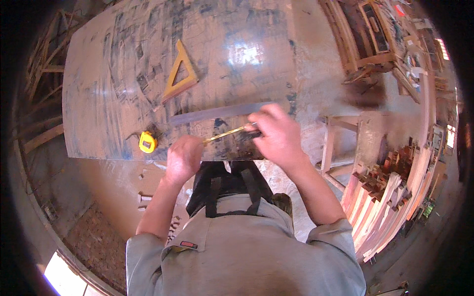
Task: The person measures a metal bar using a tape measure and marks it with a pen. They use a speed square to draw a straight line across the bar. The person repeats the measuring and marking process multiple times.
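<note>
A thin yellow strip (224,134) stretches between my two hands over the near edge of the worktable (108,64); whether it is a rule, a tape blade or a stick I cannot make out. My left hand (184,155) is closed at its left end. The fingers of my right hand (276,132) pinch the other end, with a small dark part below them. Just beyond lies a long, flat, dark grey-brown bar (217,113), its right end close to my right hand. To the left of my left hand sits a yellow tape measure (148,142).
Farther off on the stained tabletop lies a yellow-brown triangular set square (180,74). Wooden frames (368,39) stand at the far right. Long timber strips (380,212) and stacked wood pieces (395,165) are at my right. Several small pieces (144,198) lie on the floor.
</note>
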Tool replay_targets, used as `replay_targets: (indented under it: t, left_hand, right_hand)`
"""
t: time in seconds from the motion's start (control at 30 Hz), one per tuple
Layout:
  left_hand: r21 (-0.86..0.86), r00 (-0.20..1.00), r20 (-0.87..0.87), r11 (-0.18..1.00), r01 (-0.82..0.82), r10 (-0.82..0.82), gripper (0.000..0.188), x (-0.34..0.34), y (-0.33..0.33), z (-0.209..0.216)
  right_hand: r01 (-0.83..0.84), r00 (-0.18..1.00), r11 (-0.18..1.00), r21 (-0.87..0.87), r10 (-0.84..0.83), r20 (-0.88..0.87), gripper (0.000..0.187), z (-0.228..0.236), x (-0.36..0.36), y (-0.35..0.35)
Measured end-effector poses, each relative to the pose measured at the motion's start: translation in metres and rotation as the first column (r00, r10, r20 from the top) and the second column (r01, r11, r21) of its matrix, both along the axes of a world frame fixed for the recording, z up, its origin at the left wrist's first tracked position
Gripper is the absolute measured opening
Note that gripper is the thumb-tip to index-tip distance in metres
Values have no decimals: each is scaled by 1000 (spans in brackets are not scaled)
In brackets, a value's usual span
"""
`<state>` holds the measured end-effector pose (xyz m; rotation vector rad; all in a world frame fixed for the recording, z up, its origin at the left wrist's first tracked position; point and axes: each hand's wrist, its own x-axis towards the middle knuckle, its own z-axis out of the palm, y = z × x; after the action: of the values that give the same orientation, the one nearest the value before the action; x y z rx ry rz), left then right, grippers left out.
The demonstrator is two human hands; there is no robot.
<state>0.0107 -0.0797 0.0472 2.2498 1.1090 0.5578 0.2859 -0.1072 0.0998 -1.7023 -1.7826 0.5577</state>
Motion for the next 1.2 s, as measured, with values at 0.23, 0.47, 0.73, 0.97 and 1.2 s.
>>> replay_targets:
  t: [0.23, 0.47, 0.73, 0.97, 1.2]
  left_hand:
    - [55, 999, 26, 998, -44, 43, 16, 2, -13, 18]
    - [120, 999, 50, 993, -4, -2, 19, 10, -25, 42]
    - [141, 999, 12, 990, 28, -30, 19, 8, -34, 60]
    - [101, 997, 70, 994, -27, 20, 16, 7, -44, 61]
    - [123, 989, 135, 989, -78, 61, 18, 23, -60, 60]
  right_hand:
    - [368, 673, 772, -518, -606, -425, 36, 7, 54, -39]
    - [153, 719, 830, -536, -466, -516, 36, 14, 51, -55]
    - [119, 706, 840, -530, -447, -550, 36, 21, 58, -66]
    - [186, 306, 838, -513, -546, -780, 18, 26, 47, -73]
    - [205, 126, 871, -447, -476, -870, 17, 22, -6, -77]
